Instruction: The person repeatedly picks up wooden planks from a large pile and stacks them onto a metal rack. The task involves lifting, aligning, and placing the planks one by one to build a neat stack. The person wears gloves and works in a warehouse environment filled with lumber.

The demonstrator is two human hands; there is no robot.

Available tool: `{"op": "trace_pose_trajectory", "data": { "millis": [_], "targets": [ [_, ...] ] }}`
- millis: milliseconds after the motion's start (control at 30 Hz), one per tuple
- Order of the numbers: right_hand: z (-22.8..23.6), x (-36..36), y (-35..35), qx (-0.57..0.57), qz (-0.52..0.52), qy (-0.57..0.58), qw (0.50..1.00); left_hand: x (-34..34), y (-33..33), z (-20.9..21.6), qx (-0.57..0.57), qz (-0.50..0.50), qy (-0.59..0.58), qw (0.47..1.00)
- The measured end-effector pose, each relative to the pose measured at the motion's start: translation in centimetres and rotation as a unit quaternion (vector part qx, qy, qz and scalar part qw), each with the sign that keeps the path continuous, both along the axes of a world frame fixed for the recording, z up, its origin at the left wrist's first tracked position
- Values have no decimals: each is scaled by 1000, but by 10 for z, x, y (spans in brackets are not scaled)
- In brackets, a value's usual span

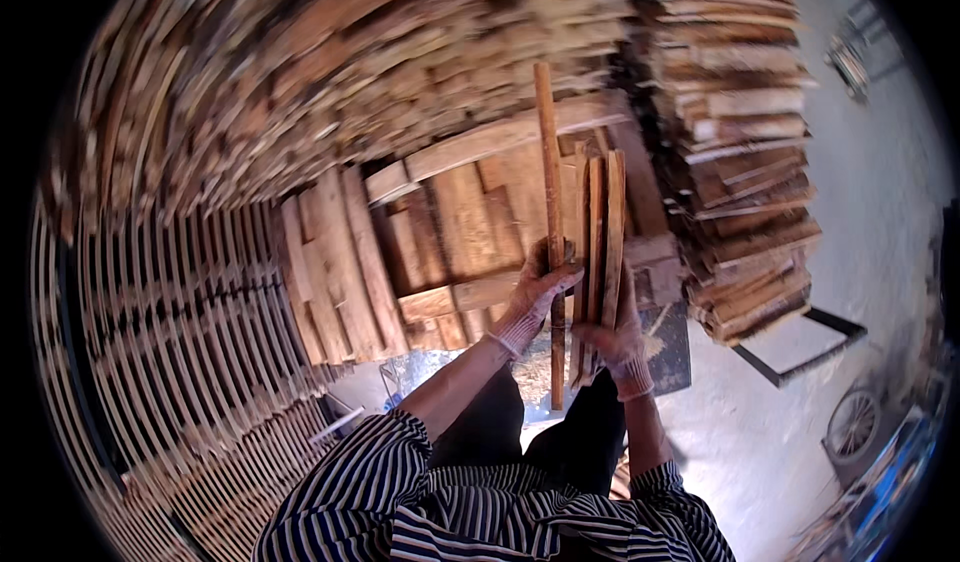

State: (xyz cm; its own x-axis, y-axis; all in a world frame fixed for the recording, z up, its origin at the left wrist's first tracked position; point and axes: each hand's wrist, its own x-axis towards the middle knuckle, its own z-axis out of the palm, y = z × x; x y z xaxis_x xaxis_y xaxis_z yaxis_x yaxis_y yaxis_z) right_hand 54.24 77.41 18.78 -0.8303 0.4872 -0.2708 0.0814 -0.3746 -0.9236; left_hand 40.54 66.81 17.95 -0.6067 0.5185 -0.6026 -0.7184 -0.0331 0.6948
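Observation:
In my gloved left hand [540, 284] a long, narrow wooden strip [547, 152] stands nearly lengthwise in front of me, the fingers closed round it below its middle. My gloved right hand [618, 347] grips several shorter wooden slats [596, 232] bundled side by side, just right of the strip. The thumb of that hand lies across the slats' near part, while its other fingers are mostly hidden behind them. The left fingertips come close to the bundle; whether they touch it I cannot tell. Both pieces are held above a stack of wooden boards [460, 222].
Tall piles of stacked boards [330, 72] rise ahead, blurred. Another board stack [750, 162] stands at the right beside a black metal frame [800, 352] on the pale floor [730, 412]. Rows of thin slats [190, 332] fill the left. A spoked wheel [853, 424] is at lower right.

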Motion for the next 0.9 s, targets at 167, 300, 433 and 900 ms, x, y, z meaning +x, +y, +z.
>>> {"op": "trace_pose_trajectory", "data": {
  "millis": [167,300,433,900],
  "targets": [
    [-30,-114,-20,341,63,-331,878,-44,-128,-7,-44,120,-47,991],
    [-70,-153,-28,517,81,-444,727,-69,-218,-8,-40,150,-13,988],
    [-50,-171,-120,547,124,-446,698,-88,-343,-42,-17,247,-6,969],
    [-91,-231,-433,595,260,-251,718,-168,-489,-62,-46,231,34,971]
  ]
}}
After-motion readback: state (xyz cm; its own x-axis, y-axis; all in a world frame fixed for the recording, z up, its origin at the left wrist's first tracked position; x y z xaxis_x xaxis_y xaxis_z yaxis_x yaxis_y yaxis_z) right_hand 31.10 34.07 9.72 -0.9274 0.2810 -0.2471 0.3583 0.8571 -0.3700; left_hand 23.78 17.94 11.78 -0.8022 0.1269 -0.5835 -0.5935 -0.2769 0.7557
